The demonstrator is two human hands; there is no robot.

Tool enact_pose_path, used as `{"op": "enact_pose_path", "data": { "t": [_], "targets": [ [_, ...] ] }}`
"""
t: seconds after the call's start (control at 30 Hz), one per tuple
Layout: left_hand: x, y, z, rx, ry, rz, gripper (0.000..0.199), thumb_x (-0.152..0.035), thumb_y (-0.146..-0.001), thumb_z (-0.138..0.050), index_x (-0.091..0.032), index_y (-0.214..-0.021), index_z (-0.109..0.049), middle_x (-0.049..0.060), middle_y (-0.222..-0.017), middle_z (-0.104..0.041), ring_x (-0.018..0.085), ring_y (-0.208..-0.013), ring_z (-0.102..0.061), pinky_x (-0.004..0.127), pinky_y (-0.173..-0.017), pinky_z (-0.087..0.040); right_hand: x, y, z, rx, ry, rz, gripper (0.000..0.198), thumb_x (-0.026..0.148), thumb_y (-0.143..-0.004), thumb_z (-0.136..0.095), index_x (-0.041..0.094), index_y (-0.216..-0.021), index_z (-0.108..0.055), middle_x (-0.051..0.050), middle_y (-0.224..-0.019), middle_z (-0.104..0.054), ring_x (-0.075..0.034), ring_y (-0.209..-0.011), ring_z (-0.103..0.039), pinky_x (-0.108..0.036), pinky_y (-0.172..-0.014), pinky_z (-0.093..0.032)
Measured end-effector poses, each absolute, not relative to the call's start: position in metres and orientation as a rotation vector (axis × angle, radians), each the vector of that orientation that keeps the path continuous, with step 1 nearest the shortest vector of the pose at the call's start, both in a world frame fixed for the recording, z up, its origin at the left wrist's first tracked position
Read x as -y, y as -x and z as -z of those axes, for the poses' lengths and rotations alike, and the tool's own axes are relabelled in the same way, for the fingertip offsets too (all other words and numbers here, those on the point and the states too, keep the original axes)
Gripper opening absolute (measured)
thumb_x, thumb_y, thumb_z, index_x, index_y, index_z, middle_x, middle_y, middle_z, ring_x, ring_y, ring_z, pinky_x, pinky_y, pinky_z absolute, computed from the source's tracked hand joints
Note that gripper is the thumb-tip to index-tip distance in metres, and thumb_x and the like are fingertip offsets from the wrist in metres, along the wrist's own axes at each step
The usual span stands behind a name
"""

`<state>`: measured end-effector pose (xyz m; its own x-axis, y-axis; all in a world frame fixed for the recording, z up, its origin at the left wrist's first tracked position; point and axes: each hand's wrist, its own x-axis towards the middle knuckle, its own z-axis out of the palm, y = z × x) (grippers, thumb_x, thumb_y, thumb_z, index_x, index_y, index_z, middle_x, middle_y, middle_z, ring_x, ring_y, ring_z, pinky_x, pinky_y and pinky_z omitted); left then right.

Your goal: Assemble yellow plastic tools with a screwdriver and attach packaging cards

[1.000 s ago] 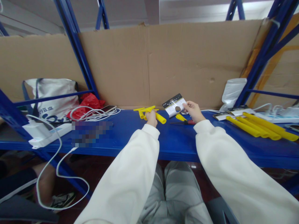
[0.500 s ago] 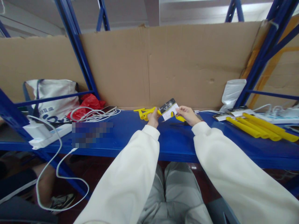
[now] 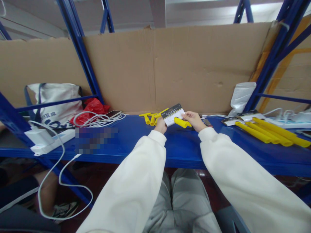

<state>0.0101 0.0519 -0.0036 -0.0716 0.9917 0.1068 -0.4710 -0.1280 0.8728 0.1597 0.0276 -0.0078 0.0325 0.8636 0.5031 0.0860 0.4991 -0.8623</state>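
My left hand (image 3: 160, 125) is closed on the lower left end of a black-and-white printed card (image 3: 173, 114). At the card's upper right corner, the fingers of my right hand (image 3: 194, 120) pinch it. A yellow tube (image 3: 180, 122) sits at the card's lower edge, its open end facing down and right; whether it passes through the card I cannot tell. Behind my left hand lie several yellow tube-shaped pieces (image 3: 147, 119) on the blue shelf (image 3: 184, 147), partly hidden by the hand and card. A dark item under my right hand is mostly covered.
On the right are several long yellow tubes (image 3: 272, 134) with printed cards, a white pouch (image 3: 241, 97) and a power strip (image 3: 290, 122). To the left lie coiled white cable (image 3: 97, 119), a red bag (image 3: 93, 108), a cloth bag (image 3: 55, 100) and a white power strip (image 3: 54, 142). Cardboard (image 3: 194, 64) stands behind.
The card has turned flatter, and more of the yellow tube shows at its lower edge. My right hand has moved slightly left; my left hand has sunk a little.
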Motion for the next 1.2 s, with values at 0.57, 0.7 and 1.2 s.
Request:
{"op": "enact_pose_path", "data": {
  "t": [0.57,0.7,1.2],
  "targets": [
    [-0.045,-0.015,0.005,-0.932,-1.039,-1.406,0.026,-0.031,-0.093,-0.046,-0.019,-0.085,-0.067,0.006,-0.084,-0.073,0.024,-0.105,-0.064,0.039,-0.088,-0.051,-0.033,-0.164,0.008,1.251,0.936,-0.725,0.031,0.039,-0.067,-0.076,0.021,-0.059,-0.053,-0.002,-0.061,-0.065,-0.015,-0.063,-0.065,-0.030,-0.065,-0.055],
    [-0.042,-0.009,-0.001,-0.961,-0.926,-1.427,0.035,-0.047,-0.093,-0.042,-0.020,-0.088,-0.064,0.008,-0.084,-0.072,0.023,-0.096,-0.066,0.037,-0.082,-0.053,-0.035,-0.164,0.007,1.120,0.932,-0.770,0.027,0.025,-0.068,-0.073,0.020,-0.055,-0.049,0.000,-0.059,-0.063,-0.012,-0.059,-0.063,-0.028,-0.068,-0.054],
    [-0.033,-0.008,0.001,-0.994,-0.966,-1.302,0.039,0.000,-0.074,-0.059,-0.016,-0.108,-0.054,0.007,-0.088,-0.069,0.016,-0.072,-0.069,0.027,-0.064,-0.058,-0.042,-0.176,0.017,1.453,1.284,-0.085,0.009,0.022,-0.069,-0.065,0.019,-0.071,-0.057,-0.009,-0.088,-0.062,-0.024,-0.091,-0.061,-0.042,-0.085,-0.050]
  ]
}}
